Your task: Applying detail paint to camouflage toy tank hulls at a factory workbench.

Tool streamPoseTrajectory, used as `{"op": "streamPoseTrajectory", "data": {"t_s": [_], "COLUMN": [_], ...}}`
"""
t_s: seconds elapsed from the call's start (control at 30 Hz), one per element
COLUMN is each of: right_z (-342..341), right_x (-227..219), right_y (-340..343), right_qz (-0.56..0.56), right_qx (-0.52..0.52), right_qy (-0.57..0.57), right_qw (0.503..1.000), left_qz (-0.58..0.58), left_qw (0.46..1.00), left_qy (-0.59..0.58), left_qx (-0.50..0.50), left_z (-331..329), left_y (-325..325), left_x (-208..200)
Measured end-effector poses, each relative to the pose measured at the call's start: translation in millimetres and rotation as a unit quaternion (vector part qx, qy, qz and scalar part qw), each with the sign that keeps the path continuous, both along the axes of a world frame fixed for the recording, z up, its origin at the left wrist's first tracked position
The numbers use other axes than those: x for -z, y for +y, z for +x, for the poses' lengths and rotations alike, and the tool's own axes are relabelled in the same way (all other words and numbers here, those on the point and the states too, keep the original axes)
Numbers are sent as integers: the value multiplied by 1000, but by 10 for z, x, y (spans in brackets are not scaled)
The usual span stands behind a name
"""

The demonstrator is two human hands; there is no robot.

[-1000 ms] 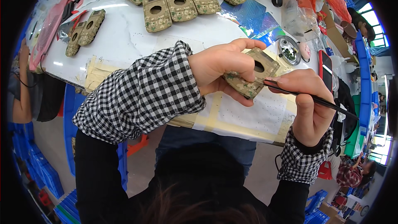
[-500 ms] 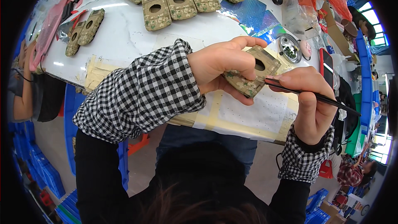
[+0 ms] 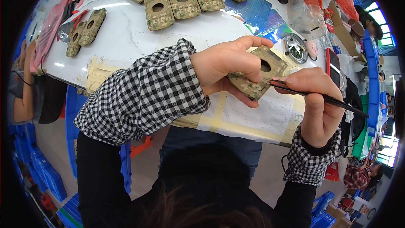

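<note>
My left hand [image 3: 230,65] grips a camouflage-painted model tank hull [image 3: 275,62] with a round hole in its top, tilted above the table. The thumb lies across the hull and the fingers hold its edges. My right hand [image 3: 314,97] pinches black tweezers [image 3: 329,99], their tips at the hull's lower right edge. Whether the tips hold a small part is too fine to tell. Beyond the right hand is a round clear dish [image 3: 295,48] with small dark green parts in it. Under my hands lies a white dotted sheet [image 3: 249,114], taped down.
Several like hulls [image 3: 183,1] stand at the far side, with two more [image 3: 92,27] at the left. A shiny blue sheet [image 3: 253,12], clear bags [image 3: 301,14] and a red-edged phone [image 3: 332,63] lie to the right. Another person's arm [image 3: 23,88] shows at the far left.
Almost nothing differs. My right hand and the tweezers have shifted very slightly to the right; the hull stays in my left hand.
</note>
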State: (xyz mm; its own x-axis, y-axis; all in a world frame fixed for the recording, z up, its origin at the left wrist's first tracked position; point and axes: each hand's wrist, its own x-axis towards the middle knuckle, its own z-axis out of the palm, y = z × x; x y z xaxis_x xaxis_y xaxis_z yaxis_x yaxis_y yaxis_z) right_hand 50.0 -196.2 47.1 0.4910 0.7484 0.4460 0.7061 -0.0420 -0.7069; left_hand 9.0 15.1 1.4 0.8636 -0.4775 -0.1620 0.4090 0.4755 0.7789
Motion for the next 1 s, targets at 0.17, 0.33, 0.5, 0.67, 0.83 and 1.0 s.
{"op": "streamPoseTrajectory", "data": {"t_s": [0.17,0.33,0.5,0.67,0.83,1.0], "right_z": [2,0,-4,-24,-21,-39], "right_x": [14,8,-4,-3,-3,-9], "right_y": [-5,-1,4,22,28,36], "right_qz": [4,5,1,4,2,-1], "right_qx": [2,3,7,17,19,26], "right_qy": [3,7,-1,-7,-19,-15], "right_qw": [1000,1000,1000,1000,1000,1000], "left_qz": [5,-8,-10,-11,-10,-11], "left_qw": [1000,1000,1000,1000,1000,1000], "left_qy": [2,-1,-3,-4,-5,-3], "left_qx": [-4,-2,-5,-7,-9,-11], "left_z": [-4,1,6,5,9,6], "left_y": [-4,5,2,3,-1,3], "left_x": [-5,14,15,27,36,35]}}
